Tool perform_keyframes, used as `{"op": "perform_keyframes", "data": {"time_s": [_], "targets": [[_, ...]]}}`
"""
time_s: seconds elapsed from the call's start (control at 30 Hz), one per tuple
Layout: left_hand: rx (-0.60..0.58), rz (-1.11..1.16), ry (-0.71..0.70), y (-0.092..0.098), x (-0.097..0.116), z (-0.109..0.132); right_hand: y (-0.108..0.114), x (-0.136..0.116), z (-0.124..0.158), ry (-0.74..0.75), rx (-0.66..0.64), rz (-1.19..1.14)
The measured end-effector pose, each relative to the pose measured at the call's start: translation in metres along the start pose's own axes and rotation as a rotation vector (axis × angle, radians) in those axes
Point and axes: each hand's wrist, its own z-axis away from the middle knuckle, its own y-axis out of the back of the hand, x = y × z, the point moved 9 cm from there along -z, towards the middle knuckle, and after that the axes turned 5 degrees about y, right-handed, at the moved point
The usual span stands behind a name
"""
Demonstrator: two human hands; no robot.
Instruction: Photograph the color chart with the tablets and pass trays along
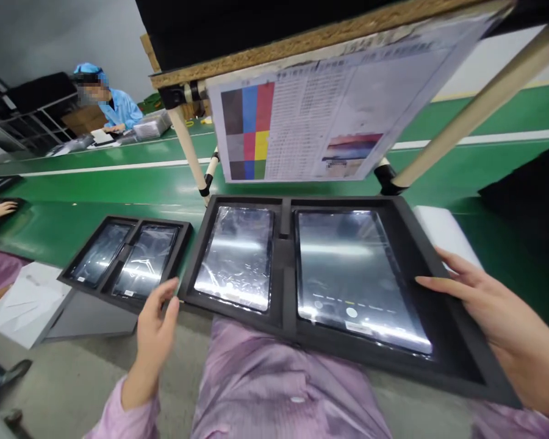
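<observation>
In front of me lies a black foam tray (289, 292) with two compartments. A tablet (240, 256) wrapped in wrinkled clear film fills the left one. The right one holds a tablet (348, 262) with a lit screen showing a round white button and a row of small words. My right hand (498, 311) grips the tray's right rim, thumb over the inside and fingers on the outer side. At the tray's lower left corner, my left hand (155, 323) has its thumb and fingers apart, holding nothing.
A second foam tray (139, 225) with two film-covered tablets stands left. A white block (443, 228) lies behind my right hand. Above hangs a printed sheet (302, 122) under a shelf on pipe legs (466, 116). A co-worker's hand (0, 210) is far left; another person (119, 107) sits across.
</observation>
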Motion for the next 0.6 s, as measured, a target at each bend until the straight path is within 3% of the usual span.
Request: {"op": "perform_keyframes", "data": {"time_s": [0.1, 0.2, 0.37, 0.43, 0.5, 0.6], "targets": [[-0.052, -0.027, 0.069, -0.018, -0.015, -0.029, -0.007, 0.003, 0.002, -0.031, -0.025, 0.004], [-0.048, -0.036, 0.119, -0.038, -0.022, -0.028, -0.009, 0.005, -0.006, 0.002, -0.033, 0.066], [-0.010, -0.130, 0.205, -0.037, -0.026, -0.006, 0.005, -0.009, -0.037, 0.360, -0.027, 0.459], [-0.034, -0.192, 0.217, -0.034, -0.026, -0.005, 0.019, -0.008, -0.045, 0.428, 0.011, 0.595], [-0.047, -0.247, 0.218, -0.033, -0.026, -0.007, 0.046, -0.006, -0.048, 0.455, 0.165, 0.692], [-0.027, -0.337, 0.230, -0.031, -0.024, -0.010, 0.079, 0.019, -0.052, 0.351, 0.283, 1.039]]}}
